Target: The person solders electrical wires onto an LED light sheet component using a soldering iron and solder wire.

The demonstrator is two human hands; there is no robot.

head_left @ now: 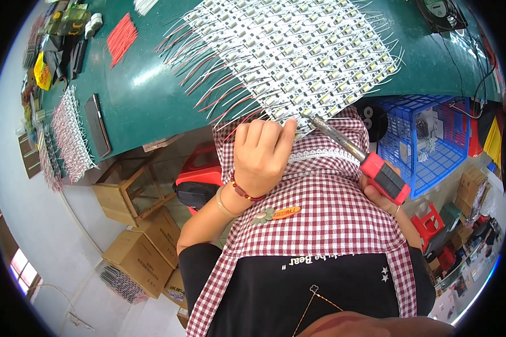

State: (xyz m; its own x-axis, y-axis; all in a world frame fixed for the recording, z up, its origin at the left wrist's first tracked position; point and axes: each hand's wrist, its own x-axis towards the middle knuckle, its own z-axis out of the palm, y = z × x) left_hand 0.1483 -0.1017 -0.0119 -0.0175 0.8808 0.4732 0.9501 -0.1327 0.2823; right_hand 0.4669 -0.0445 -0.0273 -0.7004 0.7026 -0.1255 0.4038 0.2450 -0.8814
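Note:
My right hand (381,196) is wrapped round the red and black handle of a soldering iron (385,178). The iron's metal shaft slants up and left, its tip at the near edge of a large panel of small white circuit boards (303,53). Rows of components cover the panel, and red and white wires (208,84) stick out along its left side. Beside the iron's tip, my left hand (262,154) is closed, fingers curled at the panel's near corner. What its fingertips pinch is hidden.
The panel lies on a green table (146,106). Farther left are red wires (121,39), a phone (99,124) and bundled wired boards (72,135). A small fan (443,14) stands at the far right. Below the table's right edge is a blue crate (436,143); cardboard boxes (143,253) stand lower left.

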